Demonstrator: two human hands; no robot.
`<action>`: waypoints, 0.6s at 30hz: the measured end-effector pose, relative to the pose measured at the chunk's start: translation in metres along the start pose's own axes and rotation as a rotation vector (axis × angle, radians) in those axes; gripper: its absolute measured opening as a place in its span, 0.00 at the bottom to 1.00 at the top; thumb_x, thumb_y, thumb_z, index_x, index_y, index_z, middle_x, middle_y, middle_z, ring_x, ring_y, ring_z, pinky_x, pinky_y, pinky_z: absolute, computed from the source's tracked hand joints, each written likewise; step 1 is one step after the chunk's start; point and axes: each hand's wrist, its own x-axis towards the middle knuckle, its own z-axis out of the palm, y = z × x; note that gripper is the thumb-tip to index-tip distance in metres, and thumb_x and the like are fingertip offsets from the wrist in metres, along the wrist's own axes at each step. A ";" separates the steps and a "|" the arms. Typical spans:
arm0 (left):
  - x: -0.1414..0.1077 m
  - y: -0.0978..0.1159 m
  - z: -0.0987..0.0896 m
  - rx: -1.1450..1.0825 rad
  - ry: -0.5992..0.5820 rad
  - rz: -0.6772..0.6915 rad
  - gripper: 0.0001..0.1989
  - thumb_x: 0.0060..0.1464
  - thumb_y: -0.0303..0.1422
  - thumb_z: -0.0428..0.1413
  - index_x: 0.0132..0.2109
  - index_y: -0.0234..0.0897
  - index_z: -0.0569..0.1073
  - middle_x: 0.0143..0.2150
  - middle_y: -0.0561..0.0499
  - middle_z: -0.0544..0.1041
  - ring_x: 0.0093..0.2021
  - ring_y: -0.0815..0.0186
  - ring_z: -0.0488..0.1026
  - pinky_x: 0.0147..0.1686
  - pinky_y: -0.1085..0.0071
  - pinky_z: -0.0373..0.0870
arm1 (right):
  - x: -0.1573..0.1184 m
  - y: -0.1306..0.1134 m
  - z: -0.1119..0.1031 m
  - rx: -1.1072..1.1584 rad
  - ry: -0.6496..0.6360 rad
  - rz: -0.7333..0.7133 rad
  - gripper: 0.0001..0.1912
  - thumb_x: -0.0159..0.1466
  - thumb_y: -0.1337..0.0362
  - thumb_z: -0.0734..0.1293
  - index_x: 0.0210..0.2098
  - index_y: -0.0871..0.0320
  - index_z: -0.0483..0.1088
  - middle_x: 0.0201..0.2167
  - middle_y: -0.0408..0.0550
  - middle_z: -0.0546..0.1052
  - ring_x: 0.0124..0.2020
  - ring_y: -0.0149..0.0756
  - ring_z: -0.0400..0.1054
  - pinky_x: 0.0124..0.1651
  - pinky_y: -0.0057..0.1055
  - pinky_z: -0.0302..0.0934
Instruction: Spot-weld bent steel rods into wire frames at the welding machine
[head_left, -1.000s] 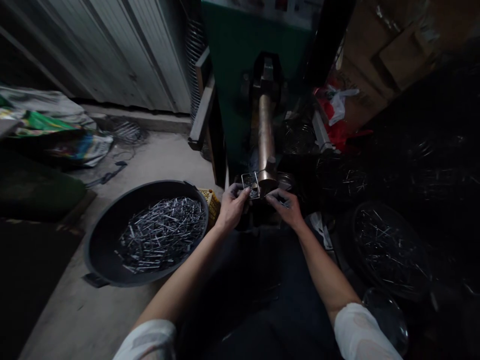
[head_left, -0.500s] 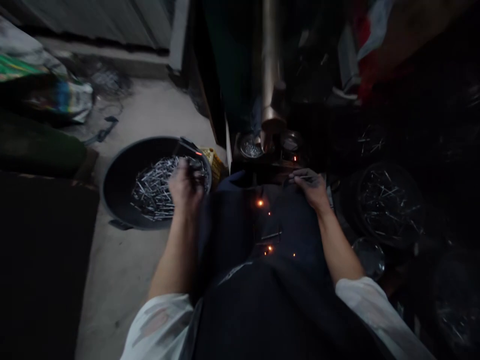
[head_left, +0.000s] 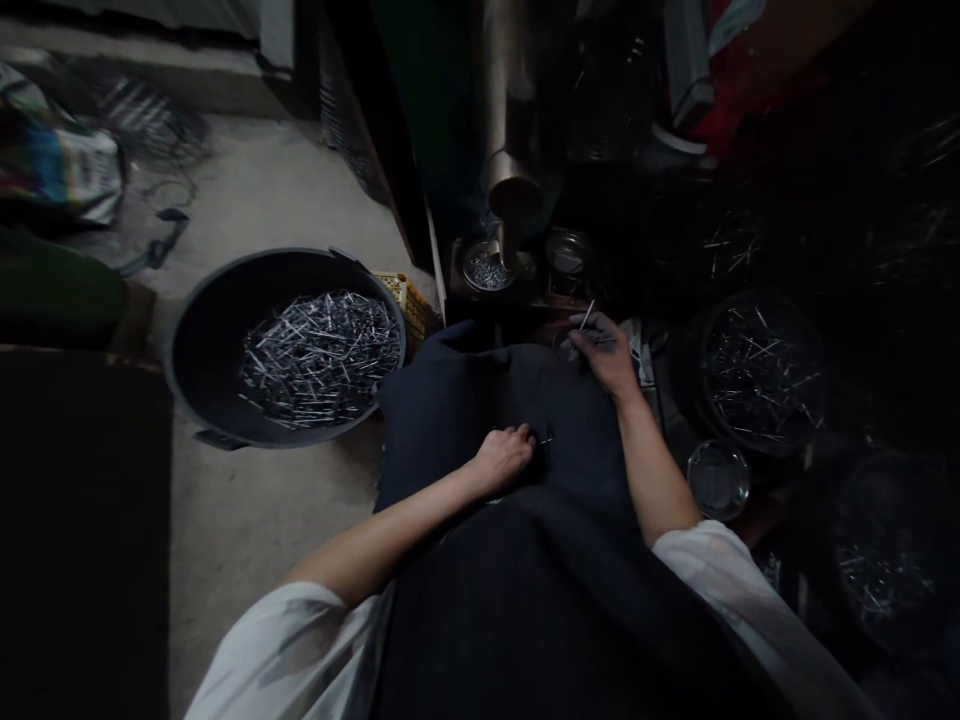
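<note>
Dark blue cloth [head_left: 574, 400] covers the lap on my feed. At its far right edge, I see the right hand [head_left: 606, 350] pinching a thin metal rod [head_left: 588, 315] in its fingertips. Over the cloth's middle, the left hand [head_left: 506, 458] curls its fingers beside a small metal piece [head_left: 547, 440]; I cannot tell whether they grip anything. Left of the cloth sits a black basin [head_left: 206, 345].

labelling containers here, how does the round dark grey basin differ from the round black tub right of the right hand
The round dark grey basin looks densely heaped; the round black tub, more loosely. The basin looks larger than the tub. The basin's outline shows clearly; the tub's fades into shadow. Both hold thin silvery metal pieces.
</note>
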 end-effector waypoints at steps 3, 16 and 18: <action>-0.005 -0.010 -0.015 0.044 0.020 -0.016 0.12 0.63 0.24 0.46 0.46 0.32 0.74 0.47 0.37 0.73 0.43 0.56 0.74 0.33 0.67 0.71 | 0.000 0.003 -0.003 0.006 0.008 -0.004 0.24 0.57 0.51 0.75 0.47 0.56 0.68 0.24 0.38 0.78 0.18 0.26 0.67 0.24 0.23 0.61; -0.008 -0.068 -0.104 -0.411 0.816 -0.387 0.10 0.63 0.37 0.51 0.34 0.40 0.68 0.24 0.53 0.67 0.24 0.65 0.67 0.28 0.70 0.58 | -0.026 -0.017 0.016 -0.239 -0.278 -0.287 0.23 0.61 0.55 0.75 0.53 0.53 0.75 0.48 0.49 0.81 0.49 0.41 0.77 0.55 0.38 0.69; -0.005 -0.070 -0.105 -0.565 0.868 -0.359 0.08 0.61 0.37 0.53 0.35 0.40 0.69 0.25 0.53 0.70 0.26 0.65 0.68 0.30 0.71 0.60 | -0.028 -0.020 0.024 -0.330 -0.356 -0.396 0.25 0.62 0.58 0.75 0.58 0.50 0.73 0.53 0.48 0.79 0.54 0.41 0.75 0.60 0.39 0.67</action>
